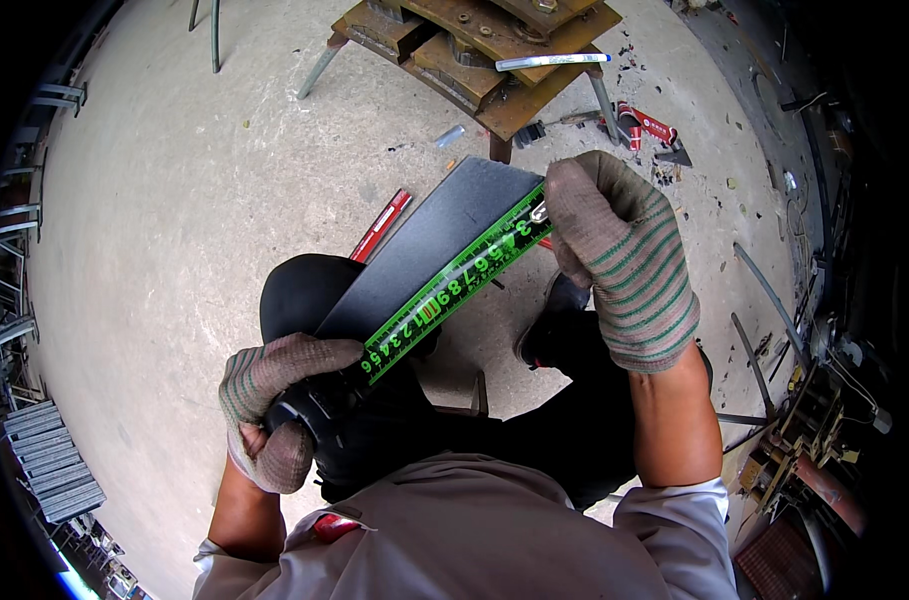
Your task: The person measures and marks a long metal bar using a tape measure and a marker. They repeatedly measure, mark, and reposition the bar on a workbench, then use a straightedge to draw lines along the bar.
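Note:
A green tape measure (449, 285) is stretched between my two gloved hands, its blade running up to the right. My left hand (279, 405) wraps round the black case, with the thumb by the blade's mouth. The fingers of my right hand (614, 250) pinch the hooked end of the blade, and they hide part of it. Along the blade's far edge lies a flat dark grey metal plate (444, 220), wider at its far end. Its far right corner meets my right fingers; its near end rests by my left knee.
A rusty steel fixture (464, 50) on legs stands ahead, with a white and blue marker pen (552, 62) on it. A red box (382, 225) shows behind the plate. Torn red packaging (649, 125) and scraps litter the floor right. Stacked grey bars (54, 462) lie far left.

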The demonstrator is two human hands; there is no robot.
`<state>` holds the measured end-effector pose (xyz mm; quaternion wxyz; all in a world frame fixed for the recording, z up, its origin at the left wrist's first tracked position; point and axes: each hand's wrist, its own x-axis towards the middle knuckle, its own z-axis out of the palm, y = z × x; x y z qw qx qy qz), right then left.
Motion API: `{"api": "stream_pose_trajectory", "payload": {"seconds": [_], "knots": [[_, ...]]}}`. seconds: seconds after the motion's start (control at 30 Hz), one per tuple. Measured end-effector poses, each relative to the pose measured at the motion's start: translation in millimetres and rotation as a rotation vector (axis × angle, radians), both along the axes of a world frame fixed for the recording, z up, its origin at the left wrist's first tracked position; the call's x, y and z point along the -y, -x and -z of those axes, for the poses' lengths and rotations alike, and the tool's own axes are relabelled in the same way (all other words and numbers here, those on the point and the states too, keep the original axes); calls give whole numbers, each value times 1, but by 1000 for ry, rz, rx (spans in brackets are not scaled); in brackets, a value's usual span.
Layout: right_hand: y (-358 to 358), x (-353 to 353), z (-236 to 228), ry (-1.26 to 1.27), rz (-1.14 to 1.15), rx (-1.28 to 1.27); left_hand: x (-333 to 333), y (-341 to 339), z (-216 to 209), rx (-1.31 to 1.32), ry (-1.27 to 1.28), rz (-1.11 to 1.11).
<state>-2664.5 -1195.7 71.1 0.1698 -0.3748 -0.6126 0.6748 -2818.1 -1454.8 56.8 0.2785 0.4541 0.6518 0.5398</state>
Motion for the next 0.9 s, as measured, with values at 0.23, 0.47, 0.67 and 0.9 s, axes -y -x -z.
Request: {"api": "stream_pose_trajectory", "payload": {"seconds": [0.23, 0.47, 0.67, 0.9], "knots": [[-1, 0, 1, -16, 2, 8, 0, -1, 1, 14, -9, -11], [-1, 0, 0, -17, -5, 3, 0, -2, -1, 27, 5, -15], [-1, -2, 2, -8, -11, 3, 0, -2, -2, 29, 7, -19], [-1, 0, 2, -19, -2, 0, -1, -2, -2, 24, 22, -24]]}}
